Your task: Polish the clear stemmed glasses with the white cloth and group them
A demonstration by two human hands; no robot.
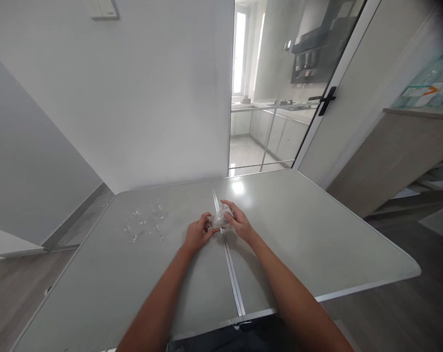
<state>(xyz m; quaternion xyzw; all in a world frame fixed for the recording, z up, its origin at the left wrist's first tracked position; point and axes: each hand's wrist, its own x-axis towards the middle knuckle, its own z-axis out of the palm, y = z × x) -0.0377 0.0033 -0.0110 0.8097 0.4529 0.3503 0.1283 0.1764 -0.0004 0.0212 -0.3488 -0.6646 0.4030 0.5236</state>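
Both my hands meet at the middle of a pale grey folding table (298, 234), over its metal centre seam. My left hand (197, 233) and my right hand (236, 220) are closed around a small clear plastic bag (220, 218), crumpled and whitish, held just above the tabletop. My right fingers curl over its top, my left fingertips pinch its left side. What is inside the bag cannot be made out. To the left of my hands several tiny clear glassy pieces (146, 222) lie scattered on the table.
A white wall stands behind the table. A glass sliding door (327, 100) with a black handle opens onto a kitchen at the back right. A wooden counter (408, 146) stands at the right. The table's front edge is close to my body.
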